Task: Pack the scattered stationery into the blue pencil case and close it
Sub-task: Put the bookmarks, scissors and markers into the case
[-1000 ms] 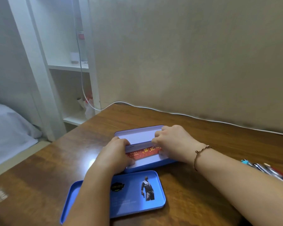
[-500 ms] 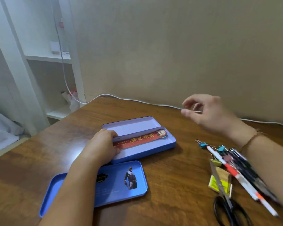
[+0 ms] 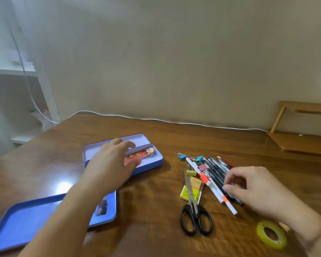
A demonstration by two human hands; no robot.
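Note:
The blue pencil case (image 3: 153,163) lies open left of centre with a red printed ruler (image 3: 139,155) inside. Its lid (image 3: 26,219) lies inside-up near the front left. My left hand (image 3: 109,166) hovers over the case with fingers spread and holds nothing. To the right lies a pile of dark pens (image 3: 216,168), a white and orange pen (image 3: 212,185), several binder clips (image 3: 183,156), black scissors (image 3: 195,215) and a small yellow box (image 3: 183,193). My right hand (image 3: 259,191) is curled over the pens, fingertips touching them, nothing lifted.
A yellow tape roll (image 3: 271,235) sits at the front right beside my right wrist. A wooden stand (image 3: 300,143) occupies the back right corner. A white cable (image 3: 156,119) runs along the wall. White shelves (image 3: 17,71) stand beyond the table's left edge.
My right hand left the case, swung right and came down onto the pens. My left hand let go of the case's edge and lifted with fingers spread. The view turned right.

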